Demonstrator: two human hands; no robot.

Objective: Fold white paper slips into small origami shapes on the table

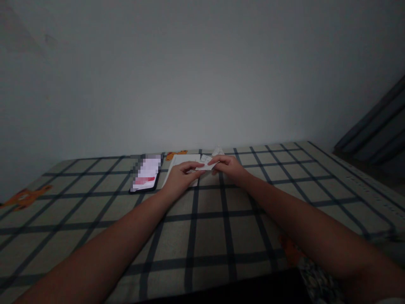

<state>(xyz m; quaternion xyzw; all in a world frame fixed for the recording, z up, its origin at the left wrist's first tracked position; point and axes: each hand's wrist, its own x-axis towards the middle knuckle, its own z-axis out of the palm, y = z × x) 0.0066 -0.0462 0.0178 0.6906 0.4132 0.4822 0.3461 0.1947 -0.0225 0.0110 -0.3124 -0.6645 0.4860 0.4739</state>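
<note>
Grip's pinched: left hand (pixel 182 175) and right hand (pixel 230 168) share a small white piece (pixel 205 167), so it's already in hand; can't tell what remains.

- Bare cloth (pixel 210 228) left a lane between the left forearm (pixel 126 236) and right forearm (pixel 299 215), up to the slip (pixel 207 166) held in both hands.
- Each forearm blocked a low pass from its side.
- Left of the left hand (pixel 181 175), the phone (pixel 147 174) and paper (pixel 186 159) took up room.
- Right of the right hand (pixel 230 166), cloth lay open.
- The wall (pixel 202 84) closed the far side.
</note>
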